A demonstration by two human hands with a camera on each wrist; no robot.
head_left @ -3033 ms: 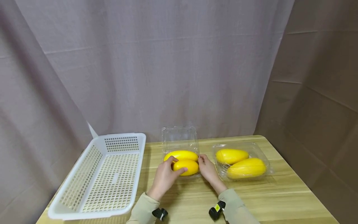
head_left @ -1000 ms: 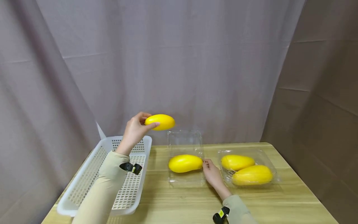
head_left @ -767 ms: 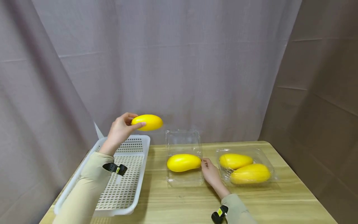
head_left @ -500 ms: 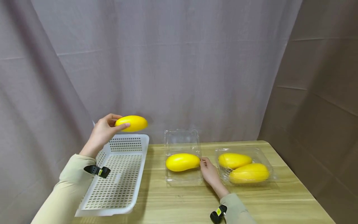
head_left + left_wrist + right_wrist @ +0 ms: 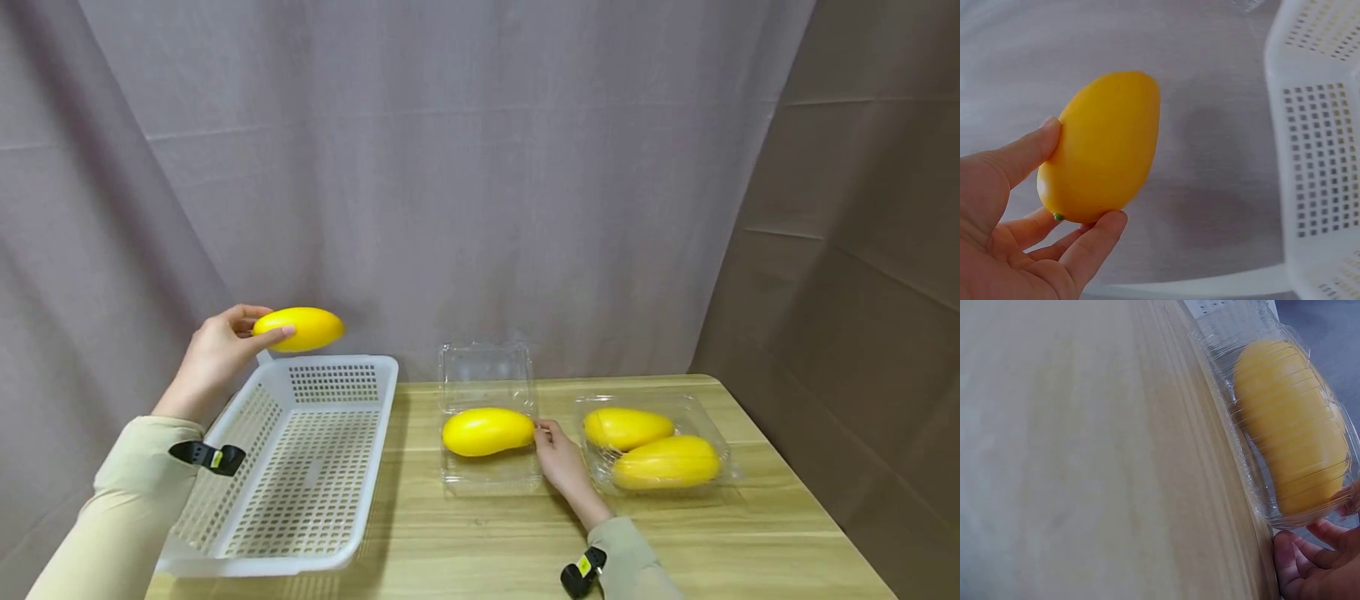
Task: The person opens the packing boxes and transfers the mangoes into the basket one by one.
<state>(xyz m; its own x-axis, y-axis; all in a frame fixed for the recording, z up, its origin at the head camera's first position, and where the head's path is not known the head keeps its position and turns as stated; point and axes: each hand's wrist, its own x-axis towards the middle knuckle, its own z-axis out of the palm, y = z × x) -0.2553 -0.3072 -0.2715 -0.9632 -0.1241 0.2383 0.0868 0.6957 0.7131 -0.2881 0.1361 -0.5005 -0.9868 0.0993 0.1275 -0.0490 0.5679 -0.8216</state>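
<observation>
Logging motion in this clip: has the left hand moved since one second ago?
Yes, leftward: against the white basket in the head view, the left hand has shifted toward the basket's left side, carrying a yellow fruit.

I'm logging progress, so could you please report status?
Left hand grips yellow fruit, aloft near white basket. Right hand holds open clear container, another fruit inside. No obstruction visible.
</observation>
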